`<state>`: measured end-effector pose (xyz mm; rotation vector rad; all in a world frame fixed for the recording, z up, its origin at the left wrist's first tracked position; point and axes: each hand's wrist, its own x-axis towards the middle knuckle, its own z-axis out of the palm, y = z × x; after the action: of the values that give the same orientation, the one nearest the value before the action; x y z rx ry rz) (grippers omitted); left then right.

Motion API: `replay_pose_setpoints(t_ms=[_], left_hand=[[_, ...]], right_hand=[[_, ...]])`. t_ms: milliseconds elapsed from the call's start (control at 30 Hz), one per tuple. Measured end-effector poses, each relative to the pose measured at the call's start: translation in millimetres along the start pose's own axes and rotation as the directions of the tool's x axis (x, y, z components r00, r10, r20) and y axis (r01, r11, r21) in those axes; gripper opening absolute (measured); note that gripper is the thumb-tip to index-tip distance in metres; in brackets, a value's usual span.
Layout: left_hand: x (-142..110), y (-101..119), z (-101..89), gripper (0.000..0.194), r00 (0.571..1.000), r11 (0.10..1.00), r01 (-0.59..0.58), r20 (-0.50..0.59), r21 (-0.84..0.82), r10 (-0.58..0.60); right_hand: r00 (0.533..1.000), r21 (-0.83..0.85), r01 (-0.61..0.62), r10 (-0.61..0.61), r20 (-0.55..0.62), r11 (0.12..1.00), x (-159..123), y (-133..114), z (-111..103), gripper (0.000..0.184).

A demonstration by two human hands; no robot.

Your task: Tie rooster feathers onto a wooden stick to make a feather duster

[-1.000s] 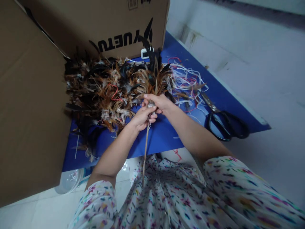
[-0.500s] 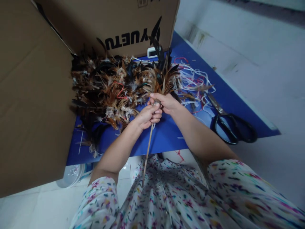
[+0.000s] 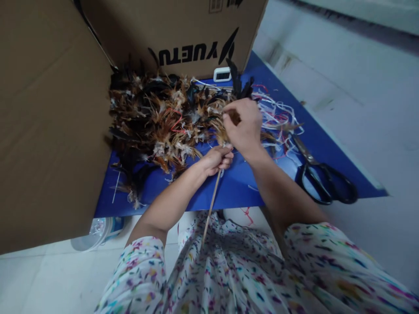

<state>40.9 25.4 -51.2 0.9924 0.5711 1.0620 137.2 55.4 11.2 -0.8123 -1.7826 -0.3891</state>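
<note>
Steady thin brown wooden stick in closed left hand; handle brown-and-black feathers gently with curled right hand, cannot tell if pinching.

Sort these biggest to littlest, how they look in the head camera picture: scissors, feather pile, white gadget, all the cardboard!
1. Cardboard
2. Feather pile
3. Scissors
4. White gadget

That's only how they look: the gadget sits farther back than the scissors, which makes it look smaller.
</note>
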Motion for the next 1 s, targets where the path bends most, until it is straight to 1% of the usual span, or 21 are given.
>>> replay_pose_setpoints(t_ms=[33,67,133,167,233,300,333,367,400,467,500,567,633,700,733,767,800,867,900,933,1000], left_hand=[[0.5,-0.2,0.1,0.03,1.0,1.0,-0.005,-0.005,0.007,0.005],[0.8,-0.1,0.4,0.03,1.0,1.0,-0.01,-0.02,0.014,0.01],[0.6,0.6,1.3,0.031,0.998,1.0,-0.017,-0.059,0.023,0.018],[0.3,1.1,1.9,0.031,0.997,1.0,-0.018,-0.076,0.024,0.02],[-0.6,1.6,2.8,0.031,0.996,1.0,-0.014,-0.084,0.019,0.016],[-1.5,1.4,3.6,0.031,0.997,1.0,-0.01,-0.071,0.009,0.011],[-1.8,1.1,3.9,0.031,0.998,1.0,-0.008,-0.066,0.005,0.008],[-2.1,0.8,4.2,0.03,0.998,1.0,-0.006,-0.061,0.001,0.006],[-2.2,0.4,4.3,0.03,0.998,1.0,-0.006,-0.057,-0.002,0.006],[-2.3,0.0,4.1,0.03,0.999,1.0,-0.007,-0.05,-0.008,0.006],[-2.3,-0.1,3.9,0.029,0.999,1.0,-0.008,-0.046,-0.013,0.008],[-2.0,0.0,3.2,0.028,0.999,1.0,-0.012,-0.043,-0.023,0.011],[-1.6,0.1,2.4,0.026,0.999,0.999,-0.011,-0.042,-0.033,0.01],[-1.0,-0.1,1.7,0.027,0.999,0.999,-0.005,-0.047,-0.037,0.003],[-0.8,-0.2,1.5,0.027,0.999,0.999,-0.002,-0.049,-0.037,0.0],[-0.7,-0.2,1.3,0.027,0.999,0.999,-0.001,-0.049,-0.036,-0.001],[-0.7,-0.2,1.3,0.027,0.999,0.999,-0.001,-0.044,-0.035,-0.001],[-1.0,0.1,1.4,0.026,1.0,0.999,-0.003,-0.03,-0.035,0.002],[-1.2,0.4,1.6,0.026,1.0,0.999,-0.003,-0.025,-0.034,0.002],[-1.4,0.6,1.7,0.026,1.0,0.999,0.0,-0.027,-0.033,-0.001],[-1.9,1.0,2.0,0.026,0.999,0.999,0.008,-0.043,-0.033,-0.01]], right_hand=[[0.988,-0.012,0.098,-0.096,0.122,0.995,4.0,-8.1,0.4,0.019],[0.949,-0.014,0.187,-0.177,0.261,0.982,8.7,-15.5,2.8,0.022],[0.817,-0.027,0.327,-0.268,0.511,0.945,19.0,-26.1,12.7,0.027],[0.744,-0.041,0.385,-0.285,0.604,0.922,24.0,-29.1,19.3,0.029],[0.617,-0.055,0.495,-0.306,0.725,0.867,32.6,-31.1,32.9,0.032],[0.511,-0.04,0.59,-0.334,0.792,0.807,38.3,-29.9,44.9,0.035],[0.471,-0.033,0.628,-0.345,0.812,0.778,40.1,-28.8,49.7,0.036],[0.445,-0.035,0.657,-0.35,0.824,0.753,41.4,-27.6,53.8,0.035],[0.435,-0.045,0.675,-0.348,0.83,0.736,42.6,-26.3,57.2,0.033],[0.448,-0.061,0.667,-0.335,0.829,0.742,45.5,-23.4,62.5,0.029],[0.466,-0.056,0.638,-0.327,0.822,0.768,47.6,-21.6,64.4,0.028],[0.521,-0.019,0.529,-0.307,0.797,0.848,53.2,-17.8,67.0,0.026],[0.606,0.025,0.385,-0.273,0.747,0.923,60.3,-14.8,67.2,0.025],[0.703,0.062,0.244,-0.221,0.676,0.968,67.9,-14.2,64.6,0.021],[0.741,0.098,0.16,-0.185,0.646,0.982,71.6,-15.0,62.3,0.017],[0.768,0.157,0.04,-0.131,0.627,0.987,75.1,-16.5,59.6,0.014],[0.777,0.229,-0.101,-0.067,0.625,0.968,78.3,-18.4,56.6,0.01],[0.752,0.349,-0.359,0.046,0.658,0.866,83.9,-22.6,50.3,0.01],[0.735,0.396,-0.446,0.077,0.673,0.802,86.3,-24.3,47.4,0.011],[0.727,0.437,-0.499,0.088,0.681,0.748,88.5,-25.5,44.9,0.012],[0.735,0.519,-0.533,0.062,0.675,0.668,92.5,-25.7,41.6,0.012]])
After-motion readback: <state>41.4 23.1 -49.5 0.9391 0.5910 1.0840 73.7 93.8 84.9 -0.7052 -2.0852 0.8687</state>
